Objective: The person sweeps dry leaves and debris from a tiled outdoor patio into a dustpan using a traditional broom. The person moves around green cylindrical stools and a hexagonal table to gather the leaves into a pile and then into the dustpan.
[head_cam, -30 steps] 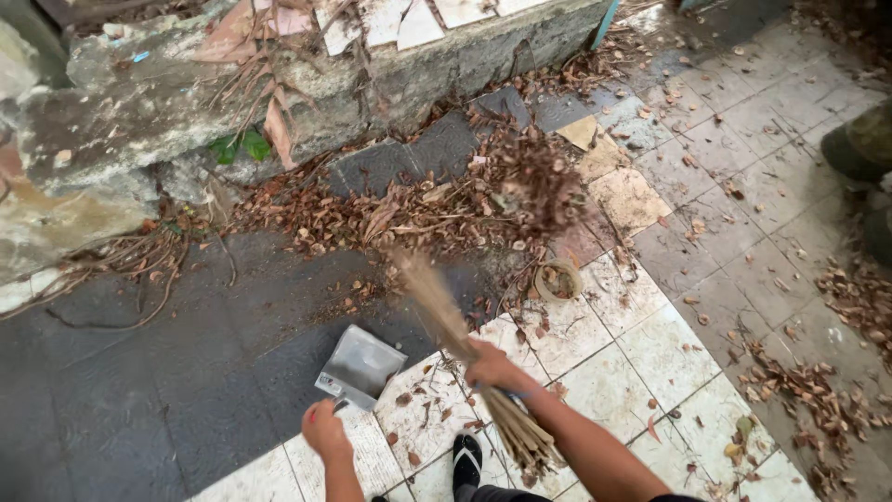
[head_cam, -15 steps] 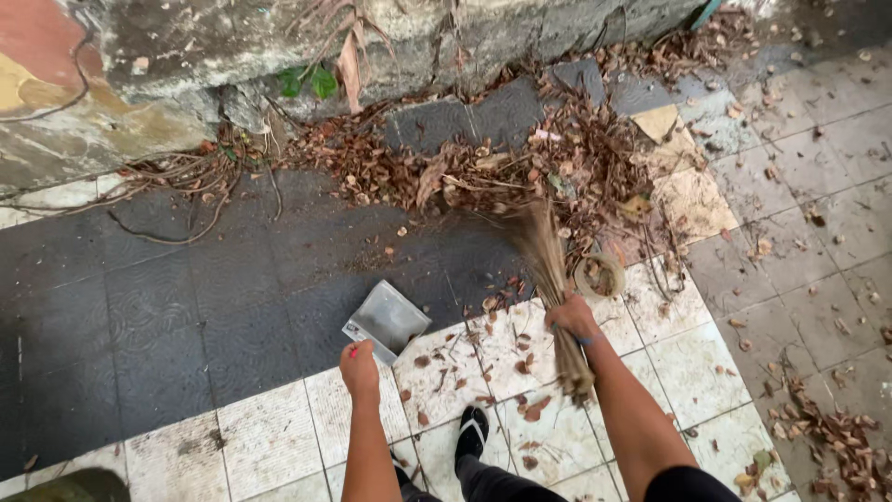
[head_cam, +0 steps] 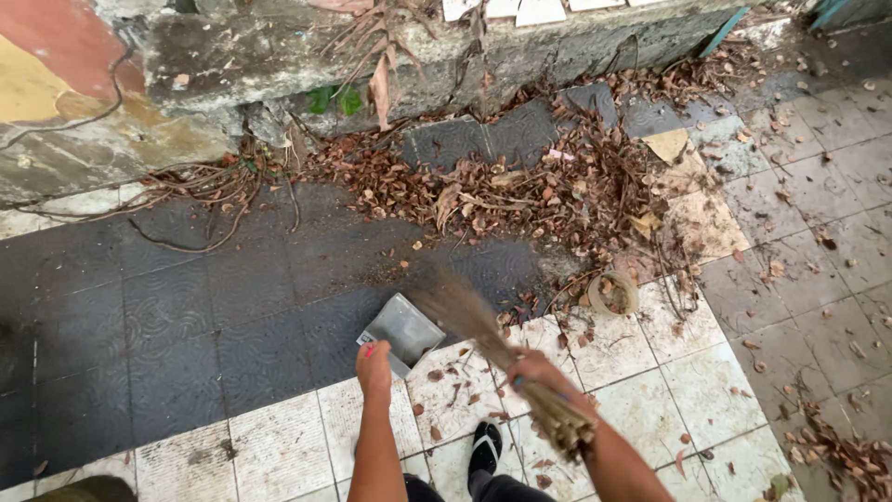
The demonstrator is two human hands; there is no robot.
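The work in hand is sweeping dry leaves into a dustpan (head_cam: 401, 332), and it looks to be mid-stroke. The left hand (head_cam: 374, 365), low in the centre of the frame, has its grip closed round the back of the grey dustpan, which lies tilted where the dark floor tiles meet the pale ones. The right hand (head_cam: 537, 370), just to the right, has its grip wrapped tight round the bound stalks of a straw broom (head_cam: 488, 336), whose bristles fan out toward the dustpan's mouth. The leaf pile (head_cam: 520, 191) sits well apart, in the upper middle of the frame against the wall (head_cam: 279, 56), so the next move likely calls for a longer reach to drag leaves nearer.

The bristle tips are blurred, so whether they touch the dustpan cannot be told. The dustpan's handle is hidden under the left hand. Both forearms are cut off by the bottom edge, and only a black shoe (head_cam: 484, 449) shows between them
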